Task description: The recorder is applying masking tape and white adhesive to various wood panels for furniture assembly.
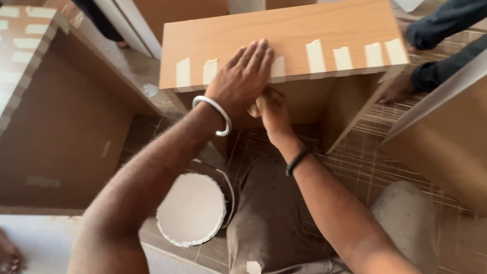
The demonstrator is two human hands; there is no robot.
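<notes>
While the left hand [242, 77] lies flat, fingers spread, on the front edge of a wooden panel [286, 35], the right hand [272, 113] sits just below that edge, curled around something too hidden to name. A metal bangle [214, 114] circles the left wrist; a dark band [297, 161] circles the right. Pale tape strips [342, 58] fold over the panel's smooth, rectangular laminate edge. Below lies a white round disc [191, 209] with ragged rim. Another person's hand [397, 88], dark-sleeved, touches the panel's right side.

Left hand [242, 78] flat, right hand [272, 113] curled
</notes>
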